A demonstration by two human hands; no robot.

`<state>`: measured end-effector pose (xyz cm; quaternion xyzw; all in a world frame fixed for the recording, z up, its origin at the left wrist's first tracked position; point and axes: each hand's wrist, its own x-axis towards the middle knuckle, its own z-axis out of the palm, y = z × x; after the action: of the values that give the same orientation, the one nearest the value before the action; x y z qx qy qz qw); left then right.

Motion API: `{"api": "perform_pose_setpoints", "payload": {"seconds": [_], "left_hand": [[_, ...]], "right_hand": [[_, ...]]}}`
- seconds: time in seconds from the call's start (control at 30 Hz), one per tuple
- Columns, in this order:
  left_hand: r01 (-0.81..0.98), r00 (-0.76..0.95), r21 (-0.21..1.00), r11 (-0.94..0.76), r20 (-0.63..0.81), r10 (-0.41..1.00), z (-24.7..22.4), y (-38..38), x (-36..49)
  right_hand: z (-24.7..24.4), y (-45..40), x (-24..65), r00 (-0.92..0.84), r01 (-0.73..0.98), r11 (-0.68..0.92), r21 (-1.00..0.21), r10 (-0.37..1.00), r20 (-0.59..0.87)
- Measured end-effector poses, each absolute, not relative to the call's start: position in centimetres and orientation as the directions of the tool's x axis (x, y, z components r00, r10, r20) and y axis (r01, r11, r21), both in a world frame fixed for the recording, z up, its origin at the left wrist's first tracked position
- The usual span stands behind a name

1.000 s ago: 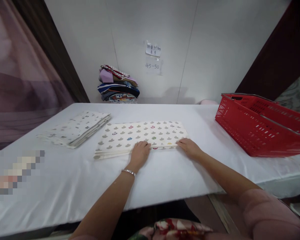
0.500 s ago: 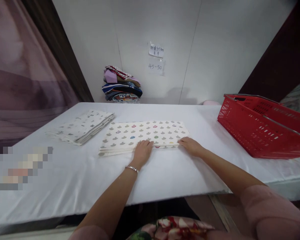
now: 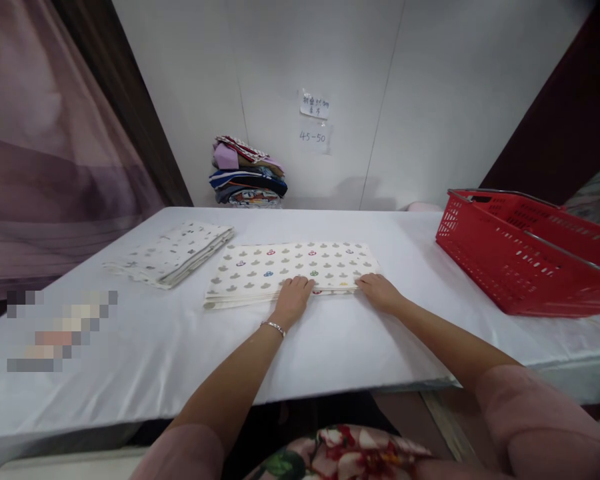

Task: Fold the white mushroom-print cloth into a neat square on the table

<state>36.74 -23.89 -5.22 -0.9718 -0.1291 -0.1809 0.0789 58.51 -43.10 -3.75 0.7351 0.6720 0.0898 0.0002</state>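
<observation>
A cream cloth (image 3: pixel 290 263) with grey and coloured motifs lies folded in layers in the middle of the white table. On its near edge, right of the middle, rests my left hand (image 3: pixel 294 299), a bracelet on the wrist. My right hand (image 3: pixel 380 292) is at the cloth's near right corner. Both hands have their fingers closed on the folded edge, the thumbs largely hidden. A second folded cloth (image 3: pixel 173 253), white with small dark marks, lies to the left.
A red basket (image 3: pixel 525 260) stands at the right of the white table (image 3: pixel 410 347). Behind the table's far edge is a stack of folded fabrics (image 3: pixel 250 173) against the wall. A blurred-out patch covers the table's left part.
My left hand has slid slightly right along the cloth's near edge. My right hand has stayed at the corner. The view has shifted a little.
</observation>
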Motion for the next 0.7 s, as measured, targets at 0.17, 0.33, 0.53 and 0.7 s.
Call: {"api": "perform_pose_setpoints", "payload": {"seconds": [0.17, 0.33, 0.53, 0.7], "left_hand": [[0.214, 0.923, -0.143, -0.966, 0.354, 0.152, -4.7, -24.4, 37.8], [0.191, 0.928, -0.168, -0.967, 0.353, 0.122, -4.1, -24.7, 38.3], [0.209, 0.93, -0.143, -0.967, 0.335, 0.151, -4.8, -24.4, 38.7], [0.262, 0.916, -0.01, -0.965, 0.317, 0.245, -4.9, -24.0, 39.0]], "right_hand": [[-3.6, -42.6, 59.2, 0.078, 0.992, -0.088, 0.09, 0.991, 0.11], [-3.6, -42.4, 59.9, 0.076, 0.997, -0.08, 0.021, 0.985, 0.155], [-3.7, -42.6, 59.5, 0.06, 0.998, -0.057, -0.02, 0.975, 0.213], [-3.9, -41.8, 57.5, 0.041, 0.999, -0.037, -0.023, 0.963, 0.265]]}}
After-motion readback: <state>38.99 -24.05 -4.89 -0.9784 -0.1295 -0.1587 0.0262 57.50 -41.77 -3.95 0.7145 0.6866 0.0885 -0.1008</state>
